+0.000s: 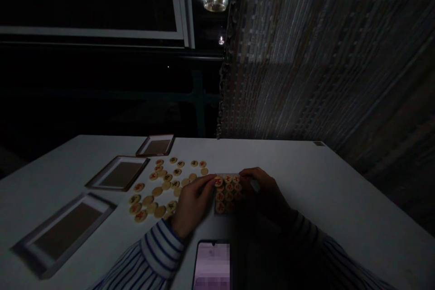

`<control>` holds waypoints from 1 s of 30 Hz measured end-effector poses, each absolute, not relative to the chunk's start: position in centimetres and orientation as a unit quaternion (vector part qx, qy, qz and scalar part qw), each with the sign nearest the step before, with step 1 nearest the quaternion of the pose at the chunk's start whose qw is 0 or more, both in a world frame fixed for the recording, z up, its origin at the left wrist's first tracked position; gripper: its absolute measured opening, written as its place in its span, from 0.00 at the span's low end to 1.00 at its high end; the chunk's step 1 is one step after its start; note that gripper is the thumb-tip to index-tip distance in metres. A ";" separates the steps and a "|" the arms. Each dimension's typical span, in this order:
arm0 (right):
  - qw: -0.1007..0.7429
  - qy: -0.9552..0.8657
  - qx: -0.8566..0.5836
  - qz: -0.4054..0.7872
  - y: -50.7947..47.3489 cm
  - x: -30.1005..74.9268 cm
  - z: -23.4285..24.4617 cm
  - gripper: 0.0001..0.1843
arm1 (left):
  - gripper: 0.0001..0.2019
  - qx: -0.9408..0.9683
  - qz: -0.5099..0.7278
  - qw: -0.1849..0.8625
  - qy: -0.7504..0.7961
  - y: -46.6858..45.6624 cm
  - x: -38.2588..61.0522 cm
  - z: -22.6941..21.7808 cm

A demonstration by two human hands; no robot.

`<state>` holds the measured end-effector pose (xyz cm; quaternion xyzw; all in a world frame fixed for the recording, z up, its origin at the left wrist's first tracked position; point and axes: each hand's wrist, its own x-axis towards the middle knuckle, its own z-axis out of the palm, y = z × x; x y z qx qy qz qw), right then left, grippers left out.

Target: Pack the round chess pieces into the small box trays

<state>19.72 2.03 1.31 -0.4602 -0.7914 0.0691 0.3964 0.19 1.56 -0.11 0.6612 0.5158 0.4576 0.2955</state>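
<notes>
My left hand point(193, 201) is closed, thumb and index finger pinching a Chinese chess piece point(218, 181) with a red character. That piece sits at the upper left corner of a grid of round wooden pieces point(229, 196), most with red characters, packed in rows in a shallow tray point(216, 212). On the tray's right side my right hand point(267, 192) is curled, its fingertips at the far right corner. Deep shadow hides much of this hand. Left of my left hand, loose Chinese chess pieces point(157, 191) lie scattered, some face up and some blank side up.
Three shallow rectangular frame-like boxes stand at the left: a near one point(66, 233), a middle one point(118, 173) and a far one point(156, 145). A lit phone point(212, 265) lies at the near edge of the white table point(340, 199). A string curtain point(288, 54) hangs behind.
</notes>
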 end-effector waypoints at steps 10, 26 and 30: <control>0.391 -0.756 -0.503 0.152 2.1 19.3 -0.6 0.08 | 0.12 0.619 0.478 0.319 0.535 1.5 0.6 -1.0; 0.413 -0.780 -0.427 0.197 1.8 19.2 0.0 0.12 | 0.11 0.611 0.498 0.334 0.517 0.5 1.7 -1.4; 0.435 -0.772 -0.376 0.272 1.6 18.9 0.3 0.13 | 0.11 0.601 0.502 0.345 0.518 0.5 1.9 -1.5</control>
